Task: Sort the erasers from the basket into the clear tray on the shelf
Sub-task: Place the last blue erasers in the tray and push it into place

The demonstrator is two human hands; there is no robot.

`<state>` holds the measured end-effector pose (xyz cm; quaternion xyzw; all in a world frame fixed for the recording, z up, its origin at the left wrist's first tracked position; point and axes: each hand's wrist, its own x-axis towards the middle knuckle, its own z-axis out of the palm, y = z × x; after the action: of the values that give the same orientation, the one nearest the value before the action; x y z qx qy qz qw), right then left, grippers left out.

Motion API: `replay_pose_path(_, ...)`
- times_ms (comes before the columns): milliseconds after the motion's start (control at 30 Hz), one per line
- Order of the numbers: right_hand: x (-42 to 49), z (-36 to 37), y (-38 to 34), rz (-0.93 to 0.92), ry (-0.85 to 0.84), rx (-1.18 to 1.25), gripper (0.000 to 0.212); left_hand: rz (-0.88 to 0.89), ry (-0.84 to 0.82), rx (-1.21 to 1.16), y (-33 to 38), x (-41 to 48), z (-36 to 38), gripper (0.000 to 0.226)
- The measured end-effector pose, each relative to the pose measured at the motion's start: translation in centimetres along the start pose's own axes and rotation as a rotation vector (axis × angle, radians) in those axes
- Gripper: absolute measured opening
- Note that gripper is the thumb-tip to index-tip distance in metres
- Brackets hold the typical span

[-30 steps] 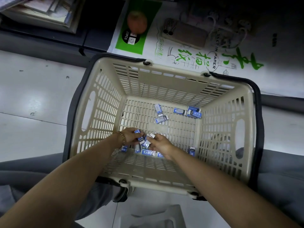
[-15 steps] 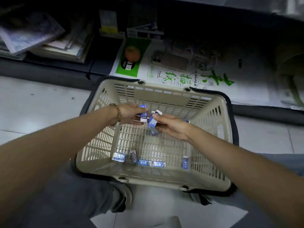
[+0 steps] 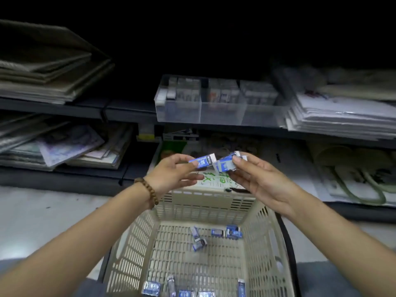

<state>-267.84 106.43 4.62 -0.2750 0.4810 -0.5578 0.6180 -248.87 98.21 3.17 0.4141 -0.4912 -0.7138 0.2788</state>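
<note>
Before the dim shelf, left fingers pinch an eraser, right fingers a bunch.

The basket is cream-beige, its walls and floor pierced in a regular slotted grid, with a black handle along the rim. The erasers wear blue sleeves with white lettering and show white ends; those lying in the basket have the same blue and white. The tray is clear and colourless. A bracelet of brown beads rings one wrist. The shelf is dark grey, the floor pale grey, and a white pack carries green brush strokes.
</note>
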Motion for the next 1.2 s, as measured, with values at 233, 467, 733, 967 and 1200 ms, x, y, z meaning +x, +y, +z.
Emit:
replay_pose_path(233,1.1,1.5,0.4,-0.144,0.118,0.001,0.017,0.006,-0.073,-0.156,-0.3,-0.8,0.9,0.021)
replay_pose_path(467,1.7,3.8,1.8,-0.218,0.171,-0.066,0.026,0.048,-0.06,-0.181,0.2,-0.9,2.0,0.034)
replay_pose_path(733,2.4,4.4,0.9,-0.244,0.122,-0.268,0.027,0.089,-0.039,-0.185,1.3,-0.1,1.2,0.026)
replay_pose_path(967,4.4,6.2,-3.1,-0.194,-0.097,-0.071,0.04,0.298,-0.044,-0.159,5.5,0.4,-1.6,0.033)
replay_pose_path(1200,8.5,9.4,-6.8,-0.155,-0.208,-0.21,0.032,0.413,0.167,0.037,7.8,2.6,-4.2,0.036)
